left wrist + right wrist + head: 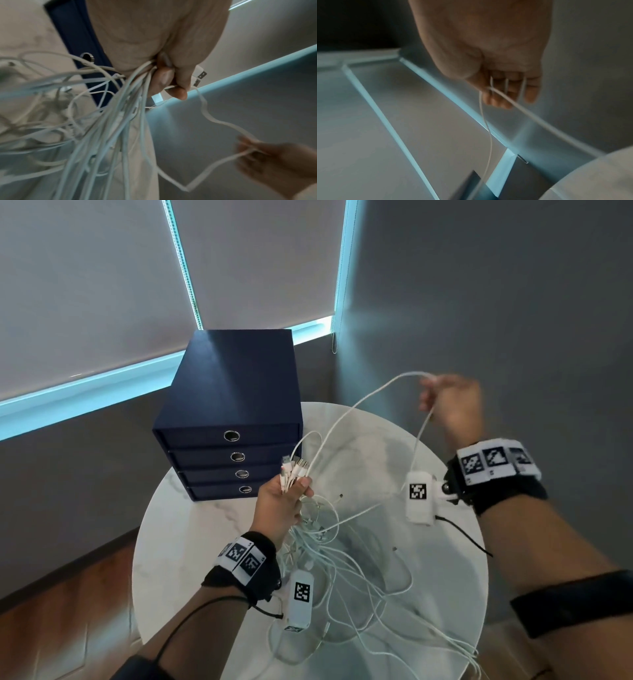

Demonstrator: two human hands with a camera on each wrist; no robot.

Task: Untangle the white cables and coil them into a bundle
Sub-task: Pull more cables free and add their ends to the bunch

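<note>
A tangle of white cables (346, 563) hangs from my left hand down onto the round marble table (442, 594). My left hand (286, 498) grips a bunch of the cables just below their USB plugs (291, 469), which stick up above the fist; the left wrist view shows the strands (130, 108) running through the curled fingers (163, 78). My right hand (448, 398), raised to the right above the table's far edge, holds a loop of one white cable (359, 402) pulled out from the bunch. In the right wrist view the cable (503, 97) crosses its curled fingers (513, 88).
A dark blue drawer box (233, 419) with ring pulls stands on the table's far left, close to my left hand. Grey blinds (102, 285) and a grey wall lie behind. Wooden floor (68, 611) shows at the lower left.
</note>
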